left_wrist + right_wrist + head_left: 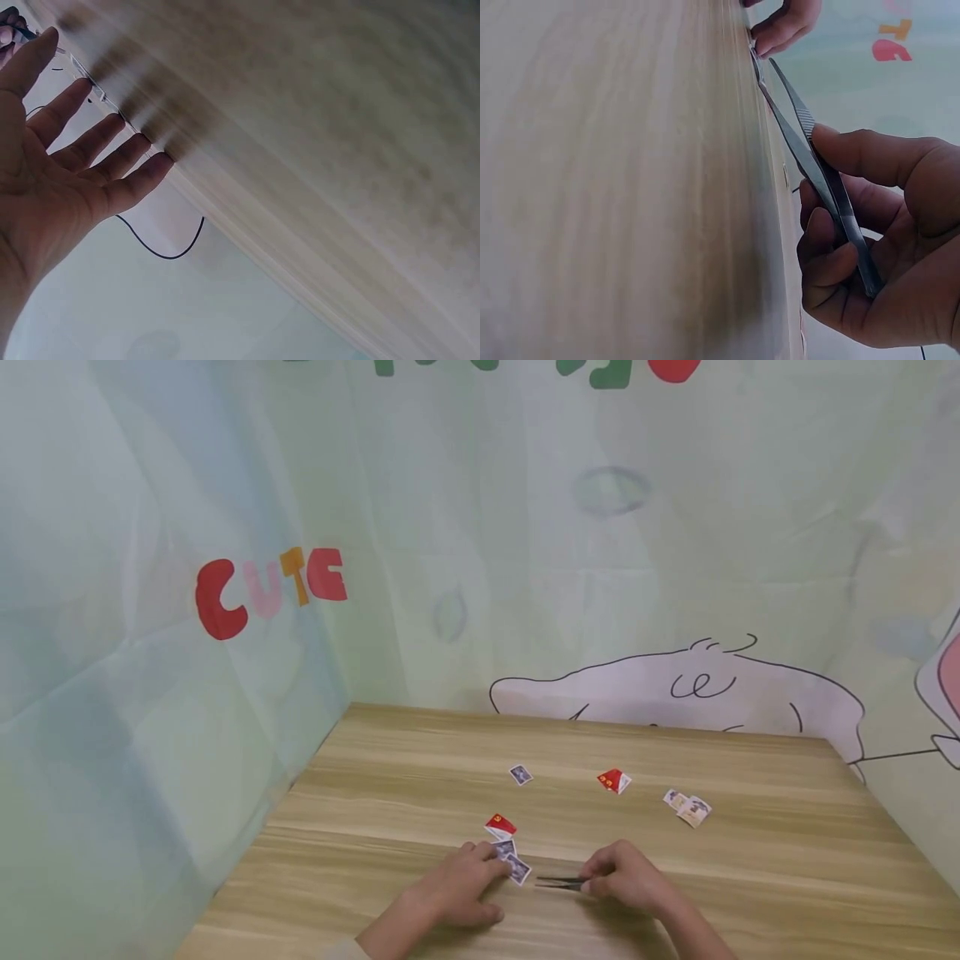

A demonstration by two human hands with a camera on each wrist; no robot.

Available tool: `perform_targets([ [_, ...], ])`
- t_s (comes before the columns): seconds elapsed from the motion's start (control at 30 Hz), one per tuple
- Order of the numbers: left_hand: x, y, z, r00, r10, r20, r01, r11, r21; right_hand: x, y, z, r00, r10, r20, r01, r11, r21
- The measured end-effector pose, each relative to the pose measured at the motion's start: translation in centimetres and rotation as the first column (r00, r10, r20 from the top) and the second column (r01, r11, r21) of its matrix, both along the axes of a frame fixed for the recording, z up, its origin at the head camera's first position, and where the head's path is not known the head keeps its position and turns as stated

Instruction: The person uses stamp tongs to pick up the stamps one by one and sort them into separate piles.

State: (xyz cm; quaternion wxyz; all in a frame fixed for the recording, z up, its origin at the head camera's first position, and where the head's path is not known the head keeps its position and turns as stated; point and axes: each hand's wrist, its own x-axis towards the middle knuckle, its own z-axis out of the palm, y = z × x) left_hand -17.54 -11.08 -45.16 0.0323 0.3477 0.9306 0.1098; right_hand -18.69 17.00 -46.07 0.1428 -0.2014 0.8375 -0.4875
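Note:
My right hand [628,878] grips a pair of dark metal tweezers [838,196] between thumb and fingers. Their two tips stand apart with nothing between them, pointing left. Just left of the tips lies a small purple-grey stamp-like paper [518,870], and the fingertips of my left hand [459,887] rest at its edge. That hand has its fingers extended, spread in the left wrist view. Another purple-grey paper [506,847] lies partly under the first. Beyond it is a red-and-white paper [500,824], close to the pair.
Farther back on the wooden table [360,802] lie a single purple-grey paper [521,774], some red papers [614,780] and an overlapping beige group [694,811]. Printed cloth walls [465,568] enclose the table at the back and sides.

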Motion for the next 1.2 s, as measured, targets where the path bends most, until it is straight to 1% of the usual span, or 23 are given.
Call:
perform_targets([
  [0.23, 0.0, 0.2, 0.1, 1.000, 0.006, -0.003, -0.006, 1.000, -0.020, -0.2, -1.0, 0.0, 1.000, -0.002, -0.007, 0.002, 1.000, 0.018],
  [0.4, 0.0, 0.1, 0.0, 1.000, 0.002, 0.004, -0.002, 1.000, -0.013, -0.2, -1.4, 0.0, 1.000, -0.016, 0.003, 0.016, 1.000, 0.014],
  [0.6, 0.1, 0.1, 0.1, 1.000, 0.008, 0.023, -0.008, 1.000, -0.002, -0.3, -1.8, 0.1, 0.999, -0.046, -0.024, 0.047, 0.998, 0.034],
  [0.8, 0.1, 0.0, 0.1, 1.000, 0.013, 0.028, -0.013, 1.000, -0.004, -0.4, -2.1, -0.2, 0.998, -0.050, -0.041, 0.051, 0.998, 0.033],
  [0.97, 0.1, 0.0, 0.1, 1.000, 0.010, 0.027, -0.010, 1.000, 0.009, -0.3, -2.0, -0.1, 0.997, -0.059, -0.042, 0.060, 0.998, 0.028],
  [1.2, 0.0, -0.3, 0.3, 0.998, 0.013, 0.055, -0.015, 0.999, 0.045, 0.1, -0.9, 0.6, 0.993, -0.101, -0.055, 0.103, 0.994, 0.037],
])
